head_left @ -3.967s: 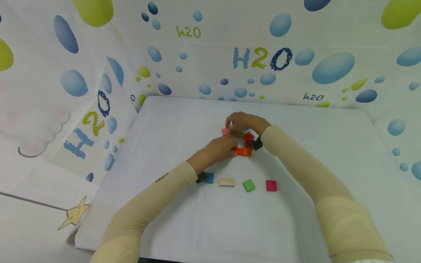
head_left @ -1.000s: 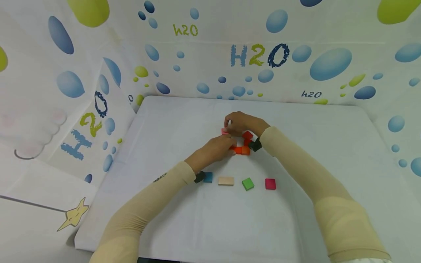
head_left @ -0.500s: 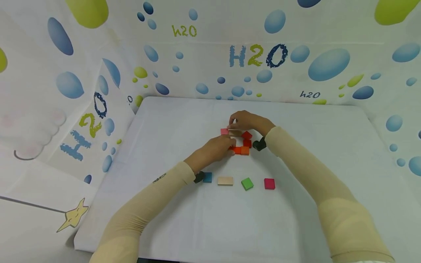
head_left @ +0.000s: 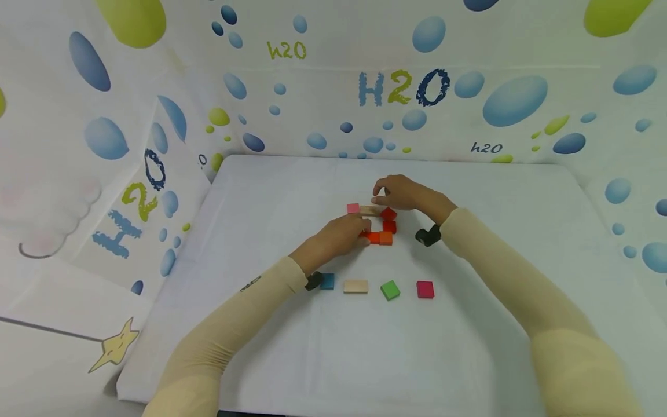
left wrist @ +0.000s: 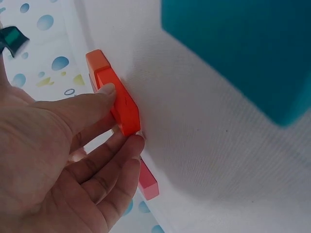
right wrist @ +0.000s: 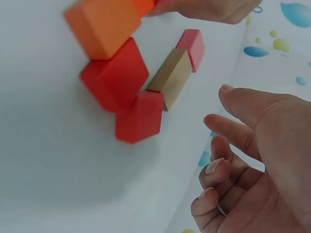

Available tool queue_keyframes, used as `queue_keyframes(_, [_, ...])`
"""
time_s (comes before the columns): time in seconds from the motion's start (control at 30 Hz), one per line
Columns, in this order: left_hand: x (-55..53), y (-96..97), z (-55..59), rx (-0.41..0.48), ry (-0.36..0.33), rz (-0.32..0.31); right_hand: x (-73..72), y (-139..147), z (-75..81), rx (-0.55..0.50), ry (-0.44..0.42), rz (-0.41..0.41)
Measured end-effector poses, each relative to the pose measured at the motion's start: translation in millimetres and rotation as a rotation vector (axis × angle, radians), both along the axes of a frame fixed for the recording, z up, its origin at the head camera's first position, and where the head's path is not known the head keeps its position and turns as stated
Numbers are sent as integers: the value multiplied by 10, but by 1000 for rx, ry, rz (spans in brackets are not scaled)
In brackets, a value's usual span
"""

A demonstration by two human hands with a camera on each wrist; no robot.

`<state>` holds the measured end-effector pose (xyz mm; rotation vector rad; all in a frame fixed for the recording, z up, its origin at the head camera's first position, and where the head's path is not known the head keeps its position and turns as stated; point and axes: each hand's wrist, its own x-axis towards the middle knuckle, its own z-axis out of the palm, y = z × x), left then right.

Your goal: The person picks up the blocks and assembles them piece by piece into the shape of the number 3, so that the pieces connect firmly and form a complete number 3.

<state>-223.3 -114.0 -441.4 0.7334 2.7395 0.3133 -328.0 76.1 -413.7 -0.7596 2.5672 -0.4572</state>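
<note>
Counter: far wooden block appears placed; your right hand has withdrawn, empty; your left hand pinches a red-orange block.

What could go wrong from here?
1. The left hand pinches the red-orange block; a slight twist could shift the orange block abutting it.
2. The right hand hovers close to the wooden block beside the pink block; a stray fingertip might knock either.
3. The left wrist's black camera looks very near the blue block; it may bump it.
</note>
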Motion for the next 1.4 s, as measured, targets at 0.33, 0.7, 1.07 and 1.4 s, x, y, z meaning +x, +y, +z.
queue_keyframes(0.33, [-15, 2, -25, 25, -17, 8, 442, 411, 162, -12, 72, -14])
queue_keyframes(0.7, [-1, -11, 12, 50, -19, 27, 1047, 809, 151, -3, 56, -30])
queue_keyframes(1.07, [13, 17, 14, 49, -33, 21, 1647, 1148, -1, 25, -43, -65])
queue_keyframes(1.4, [7, 19, 19, 57, -41, 34, 1889, 1209, -104, -7, -66, -62])
